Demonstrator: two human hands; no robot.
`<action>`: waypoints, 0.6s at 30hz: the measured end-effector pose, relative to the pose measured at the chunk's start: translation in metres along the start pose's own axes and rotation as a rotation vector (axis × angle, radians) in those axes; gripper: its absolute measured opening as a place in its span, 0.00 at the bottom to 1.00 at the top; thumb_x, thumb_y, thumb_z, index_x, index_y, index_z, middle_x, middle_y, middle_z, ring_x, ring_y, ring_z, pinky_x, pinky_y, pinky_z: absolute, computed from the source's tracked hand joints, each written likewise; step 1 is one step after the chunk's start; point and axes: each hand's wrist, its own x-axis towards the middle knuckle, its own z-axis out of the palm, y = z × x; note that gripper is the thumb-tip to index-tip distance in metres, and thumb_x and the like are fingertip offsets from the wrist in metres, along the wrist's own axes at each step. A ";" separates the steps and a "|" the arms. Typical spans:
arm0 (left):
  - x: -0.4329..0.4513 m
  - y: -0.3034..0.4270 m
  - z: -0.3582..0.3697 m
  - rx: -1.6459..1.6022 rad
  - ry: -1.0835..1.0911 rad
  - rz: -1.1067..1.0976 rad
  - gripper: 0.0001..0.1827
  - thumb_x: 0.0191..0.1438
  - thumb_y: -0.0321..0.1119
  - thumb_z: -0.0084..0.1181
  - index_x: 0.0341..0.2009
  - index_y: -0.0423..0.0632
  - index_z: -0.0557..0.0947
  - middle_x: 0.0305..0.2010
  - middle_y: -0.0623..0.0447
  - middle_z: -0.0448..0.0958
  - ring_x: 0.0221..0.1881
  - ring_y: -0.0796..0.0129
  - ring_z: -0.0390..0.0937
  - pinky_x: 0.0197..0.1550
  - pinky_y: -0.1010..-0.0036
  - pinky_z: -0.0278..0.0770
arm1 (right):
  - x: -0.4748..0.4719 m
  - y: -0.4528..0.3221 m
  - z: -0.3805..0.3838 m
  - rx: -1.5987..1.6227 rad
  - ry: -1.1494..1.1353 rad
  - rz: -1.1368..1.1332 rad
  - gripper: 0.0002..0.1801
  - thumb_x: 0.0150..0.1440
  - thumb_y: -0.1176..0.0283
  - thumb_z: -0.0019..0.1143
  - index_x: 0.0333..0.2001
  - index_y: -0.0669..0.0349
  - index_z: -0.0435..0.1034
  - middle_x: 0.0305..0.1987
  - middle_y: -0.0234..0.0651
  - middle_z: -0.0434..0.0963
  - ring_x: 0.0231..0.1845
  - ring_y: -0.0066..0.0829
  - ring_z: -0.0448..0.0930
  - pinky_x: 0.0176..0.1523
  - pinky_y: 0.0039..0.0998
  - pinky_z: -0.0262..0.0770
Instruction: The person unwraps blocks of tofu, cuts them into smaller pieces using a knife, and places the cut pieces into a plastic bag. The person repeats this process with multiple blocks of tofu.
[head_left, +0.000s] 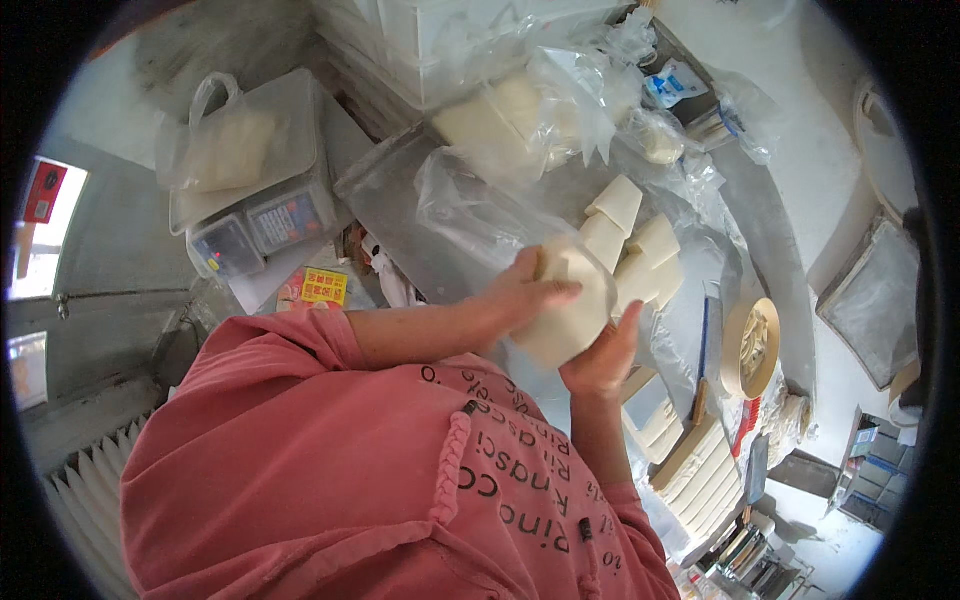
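Observation:
A pale block of what look like stacked dough wrappers (566, 319) is between my hands, slightly blurred. My left hand (536, 289) lies over its left side with the thumb across the face. My right hand (604, 356) supports its lower right edge, thumb pointing up. A clear plastic bag (480, 206) reaches up to the block's far side; I cannot tell whether the block is partly inside it. Just beyond, more pale stacks (649, 262) lean overlapping on the worktop.
Bagged pale dough (495, 124) lies at the back. A scale (255, 229) stands left, a bagged stack (229, 150) on its tray. At right are a round container (750, 349), a red brush (746, 427), a blue-edged long tool (705, 345) and rows of folded dough (701, 480).

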 end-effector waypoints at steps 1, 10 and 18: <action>0.001 0.005 -0.008 0.042 0.059 0.026 0.38 0.55 0.44 0.56 0.64 0.44 0.56 0.56 0.46 0.67 0.55 0.60 0.68 0.55 0.68 0.69 | 0.010 0.009 0.009 -0.070 0.034 -0.011 0.38 0.63 0.42 0.33 0.64 0.62 0.56 0.63 0.40 0.66 0.62 0.38 0.68 0.65 0.40 0.61; 0.039 0.028 -0.096 0.148 -0.070 0.172 0.32 0.63 0.60 0.34 0.58 0.47 0.69 0.59 0.48 0.69 0.59 0.62 0.68 0.60 0.66 0.64 | 0.079 0.026 0.048 -0.439 0.051 0.064 0.26 0.59 0.58 0.52 0.57 0.58 0.64 0.51 0.36 0.75 0.50 0.35 0.77 0.52 0.38 0.75; 0.101 0.041 -0.148 -0.169 0.070 -0.066 0.37 0.63 0.64 0.22 0.62 0.52 0.66 0.61 0.49 0.68 0.59 0.60 0.69 0.62 0.63 0.63 | 0.187 0.080 0.020 0.054 0.346 0.214 0.24 0.57 0.61 0.55 0.55 0.57 0.66 0.53 0.37 0.73 0.51 0.41 0.75 0.52 0.47 0.73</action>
